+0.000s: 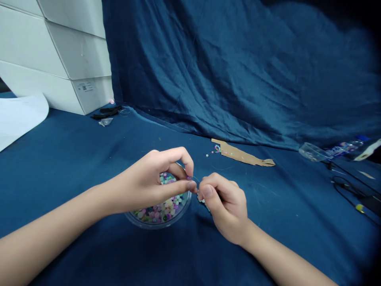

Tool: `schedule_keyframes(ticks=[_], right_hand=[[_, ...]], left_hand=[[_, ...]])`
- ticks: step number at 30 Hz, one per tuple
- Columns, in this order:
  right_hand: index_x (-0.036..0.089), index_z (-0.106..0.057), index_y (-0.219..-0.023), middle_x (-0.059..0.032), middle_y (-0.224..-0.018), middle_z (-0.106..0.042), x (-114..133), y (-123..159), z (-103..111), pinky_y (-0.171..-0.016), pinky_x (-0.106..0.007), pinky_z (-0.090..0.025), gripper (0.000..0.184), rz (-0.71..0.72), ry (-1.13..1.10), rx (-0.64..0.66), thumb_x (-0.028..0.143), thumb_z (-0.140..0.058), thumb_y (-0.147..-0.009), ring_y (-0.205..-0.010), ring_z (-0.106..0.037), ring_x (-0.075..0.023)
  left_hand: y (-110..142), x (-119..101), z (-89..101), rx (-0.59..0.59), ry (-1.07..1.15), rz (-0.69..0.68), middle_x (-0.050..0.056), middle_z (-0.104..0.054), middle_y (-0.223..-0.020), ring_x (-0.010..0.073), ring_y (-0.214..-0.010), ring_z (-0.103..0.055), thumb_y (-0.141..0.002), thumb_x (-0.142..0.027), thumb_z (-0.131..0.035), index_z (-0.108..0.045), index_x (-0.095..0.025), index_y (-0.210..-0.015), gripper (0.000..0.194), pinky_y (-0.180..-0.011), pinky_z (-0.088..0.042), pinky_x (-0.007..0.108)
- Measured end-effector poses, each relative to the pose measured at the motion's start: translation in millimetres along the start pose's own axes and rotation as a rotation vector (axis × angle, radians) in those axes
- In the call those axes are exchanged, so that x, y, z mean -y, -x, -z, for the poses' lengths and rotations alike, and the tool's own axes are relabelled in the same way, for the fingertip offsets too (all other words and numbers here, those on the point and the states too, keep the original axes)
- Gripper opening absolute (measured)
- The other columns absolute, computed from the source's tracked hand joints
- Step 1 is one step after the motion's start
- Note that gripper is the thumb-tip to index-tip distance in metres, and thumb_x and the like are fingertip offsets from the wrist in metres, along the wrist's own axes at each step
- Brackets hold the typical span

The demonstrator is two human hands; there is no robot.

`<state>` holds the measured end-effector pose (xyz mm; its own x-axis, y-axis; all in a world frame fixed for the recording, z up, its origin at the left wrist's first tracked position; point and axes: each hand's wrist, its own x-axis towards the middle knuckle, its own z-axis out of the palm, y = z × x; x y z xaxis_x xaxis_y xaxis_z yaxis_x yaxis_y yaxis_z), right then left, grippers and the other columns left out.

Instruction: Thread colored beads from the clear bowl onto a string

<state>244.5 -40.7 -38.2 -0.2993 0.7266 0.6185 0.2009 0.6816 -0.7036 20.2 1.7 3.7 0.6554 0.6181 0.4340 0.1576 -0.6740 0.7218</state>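
Note:
Above a round clear dish (157, 225) of mixed coloured beads (168, 208), my left hand (154, 178) pinches a small purple bead (189, 178) between thumb and fingertips. Close by on the right, my right hand (224, 206) is closed, thumb pressed against the curled forefinger. A thin clear thread (195, 179) shows faintly between the two hands. Some strung beads (202, 200) hang just under the right fingertips, mostly hidden by that hand. Whether the purple bead is on the thread, I cannot tell.
Behind the hands lies a torn brown cardboard strip (241, 154) with a small bead loop (217, 148) at its left end. White boxes (80, 59) stand at the back left. A clear cup (312, 152), a plastic bottle (347, 149) and black cables (347, 186) lie at right.

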Motion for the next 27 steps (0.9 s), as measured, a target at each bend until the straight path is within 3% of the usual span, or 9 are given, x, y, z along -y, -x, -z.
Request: schedule_keyframes(ticks=[8,17,27], right_hand=[[0.022,-0.057,-0.078,0.0082,-0.058,-0.038,0.0,-2.3,-1.0,-0.051,-0.023,-0.032,0.028,-0.013,-0.016,0.031,0.021,-0.061,-0.105,-0.051,-0.035,-0.0085],[0.02,-0.057,-0.07,0.0084,-0.053,-0.041,3.0,-3.9,-0.8,-0.046,-0.021,-0.03,0.033,-0.07,0.002,0.041,0.022,-0.063,-0.103,-0.046,-0.034,-0.0067],[0.02,-0.056,-0.069,0.0072,-0.054,-0.041,0.9,-5.7,-1.2,-0.048,-0.023,-0.029,0.038,-0.158,-0.033,0.035,0.03,-0.061,-0.106,-0.048,-0.034,-0.0084]], left_hand=[[0.6,1.4,0.6,-0.008,-0.017,-0.021,-0.005,-0.084,-0.086,0.01,-0.079,-0.076,-0.102,-0.027,-0.074,-0.062,-0.02,-0.1,0.014,-0.077,-0.055,0.022],[-0.6,3.5,-0.9,-0.042,0.006,-0.059,0.0,-0.08,-0.094,0.0134,-0.085,-0.077,-0.099,-0.02,-0.074,-0.07,-0.018,-0.1,0.004,-0.078,-0.062,0.023],[-3.6,8.4,-0.4,-0.13,-0.092,-0.166,0.003,-0.083,-0.09,0.0159,-0.081,-0.077,-0.089,-0.013,-0.085,-0.081,-0.019,-0.094,0.008,-0.075,-0.06,0.026]])
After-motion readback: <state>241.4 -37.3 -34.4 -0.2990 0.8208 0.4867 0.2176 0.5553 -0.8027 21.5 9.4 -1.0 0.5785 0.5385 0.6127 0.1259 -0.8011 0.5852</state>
